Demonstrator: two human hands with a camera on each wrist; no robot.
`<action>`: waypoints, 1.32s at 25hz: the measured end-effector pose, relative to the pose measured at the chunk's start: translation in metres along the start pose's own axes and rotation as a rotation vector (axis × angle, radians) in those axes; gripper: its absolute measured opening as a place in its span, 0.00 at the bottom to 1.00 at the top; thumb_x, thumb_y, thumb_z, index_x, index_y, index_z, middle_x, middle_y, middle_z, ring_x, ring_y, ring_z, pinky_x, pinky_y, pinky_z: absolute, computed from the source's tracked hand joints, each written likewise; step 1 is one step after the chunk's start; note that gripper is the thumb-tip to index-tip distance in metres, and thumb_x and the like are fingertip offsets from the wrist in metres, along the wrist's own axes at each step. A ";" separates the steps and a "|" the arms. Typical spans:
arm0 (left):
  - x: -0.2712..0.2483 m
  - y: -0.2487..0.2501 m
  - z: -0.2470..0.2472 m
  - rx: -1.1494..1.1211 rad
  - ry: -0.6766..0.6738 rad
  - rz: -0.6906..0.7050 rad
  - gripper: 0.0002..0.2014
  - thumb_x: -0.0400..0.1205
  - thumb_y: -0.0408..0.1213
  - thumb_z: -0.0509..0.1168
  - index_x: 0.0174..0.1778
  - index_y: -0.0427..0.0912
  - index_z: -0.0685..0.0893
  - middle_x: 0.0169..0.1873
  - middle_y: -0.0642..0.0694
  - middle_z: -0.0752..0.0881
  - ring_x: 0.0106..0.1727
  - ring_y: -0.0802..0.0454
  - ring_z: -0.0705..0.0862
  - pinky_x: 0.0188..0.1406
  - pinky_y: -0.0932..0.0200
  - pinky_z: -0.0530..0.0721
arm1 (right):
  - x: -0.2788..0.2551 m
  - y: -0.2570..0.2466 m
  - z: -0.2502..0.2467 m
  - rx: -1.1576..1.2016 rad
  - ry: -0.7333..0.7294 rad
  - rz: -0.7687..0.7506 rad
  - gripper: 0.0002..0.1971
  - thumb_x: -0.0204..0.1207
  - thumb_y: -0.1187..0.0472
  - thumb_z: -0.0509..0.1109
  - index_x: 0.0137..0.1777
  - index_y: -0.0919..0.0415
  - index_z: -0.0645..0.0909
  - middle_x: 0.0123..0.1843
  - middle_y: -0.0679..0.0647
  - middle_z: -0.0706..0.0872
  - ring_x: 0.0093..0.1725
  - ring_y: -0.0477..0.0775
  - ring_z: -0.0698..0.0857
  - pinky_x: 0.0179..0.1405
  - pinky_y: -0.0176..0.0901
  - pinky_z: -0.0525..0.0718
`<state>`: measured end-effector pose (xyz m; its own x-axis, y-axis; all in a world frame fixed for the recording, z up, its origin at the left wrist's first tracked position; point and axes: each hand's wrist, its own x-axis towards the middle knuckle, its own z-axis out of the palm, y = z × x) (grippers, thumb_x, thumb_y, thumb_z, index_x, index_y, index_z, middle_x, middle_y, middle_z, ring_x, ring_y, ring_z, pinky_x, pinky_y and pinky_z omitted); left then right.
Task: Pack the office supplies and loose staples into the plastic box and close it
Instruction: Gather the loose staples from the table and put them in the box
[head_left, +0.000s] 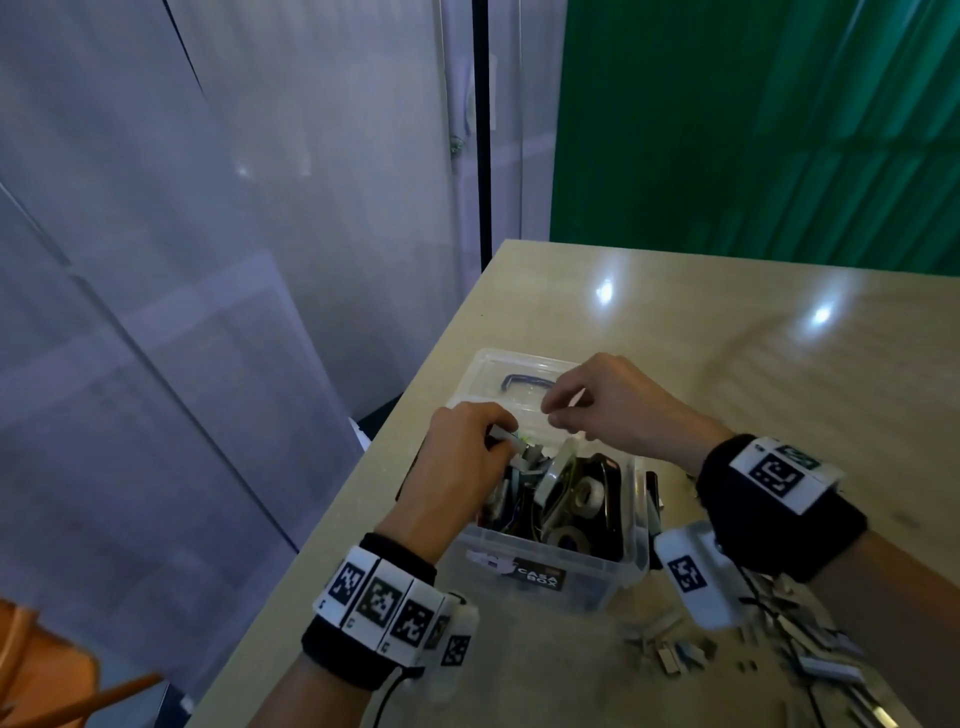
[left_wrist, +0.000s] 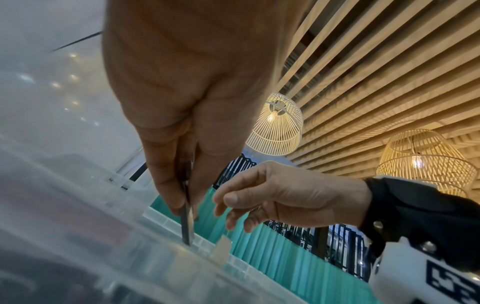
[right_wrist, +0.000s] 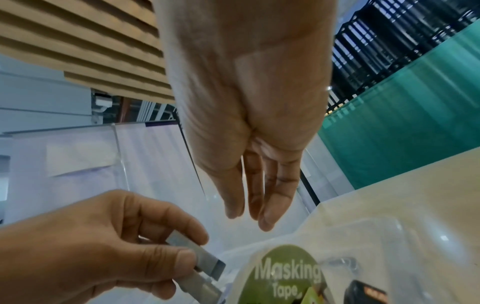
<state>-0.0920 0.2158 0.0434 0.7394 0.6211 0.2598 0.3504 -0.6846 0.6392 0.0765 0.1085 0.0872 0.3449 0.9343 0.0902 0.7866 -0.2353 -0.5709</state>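
The left hand (head_left: 457, 457) pinches strips of staples (right_wrist: 205, 265) between thumb and fingers above the open clear plastic box (head_left: 550, 566), which sits on the wooden table (head_left: 779, 364). The right hand (head_left: 608, 405) hovers beside it, fingers loosely extended, holding nothing. A masking tape roll (right_wrist: 285, 273) lies inside the box; loose staples (head_left: 670, 649) remain scattered on the table near the right wrist.

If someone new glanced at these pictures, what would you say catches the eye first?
Probably the clear plastic box near the table's left edge, crammed with supplies, a masking tape roll on top. Both hands work above it: the left hand pinches a strip of staples, while the right hand hovers with fingers loosely extended. Loose staples lie scattered on the table to the box's right, and the lid rests behind it.
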 end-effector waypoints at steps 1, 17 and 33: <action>0.002 0.000 0.002 -0.002 0.000 0.007 0.08 0.80 0.36 0.72 0.54 0.45 0.91 0.47 0.49 0.91 0.42 0.60 0.87 0.40 0.79 0.78 | -0.005 0.003 -0.005 0.006 0.005 0.010 0.03 0.77 0.62 0.78 0.49 0.56 0.93 0.38 0.42 0.90 0.34 0.34 0.86 0.33 0.27 0.81; 0.006 0.025 0.024 0.223 -0.301 0.014 0.11 0.84 0.33 0.63 0.51 0.42 0.92 0.43 0.41 0.89 0.38 0.48 0.85 0.49 0.53 0.86 | -0.077 0.042 -0.020 -0.135 -0.217 0.334 0.06 0.73 0.60 0.81 0.40 0.56 0.86 0.30 0.51 0.89 0.25 0.47 0.88 0.23 0.35 0.80; -0.010 0.043 0.025 0.129 -0.125 -0.031 0.12 0.85 0.31 0.62 0.52 0.38 0.92 0.44 0.42 0.92 0.41 0.51 0.87 0.49 0.54 0.87 | -0.095 0.029 -0.023 0.076 -0.085 0.542 0.03 0.77 0.67 0.77 0.44 0.66 0.87 0.30 0.59 0.91 0.29 0.51 0.92 0.33 0.43 0.91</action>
<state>-0.0700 0.1703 0.0498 0.7903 0.5955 0.1442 0.4389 -0.7143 0.5451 0.0777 0.0065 0.0808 0.6452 0.7040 -0.2969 0.4677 -0.6712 -0.5752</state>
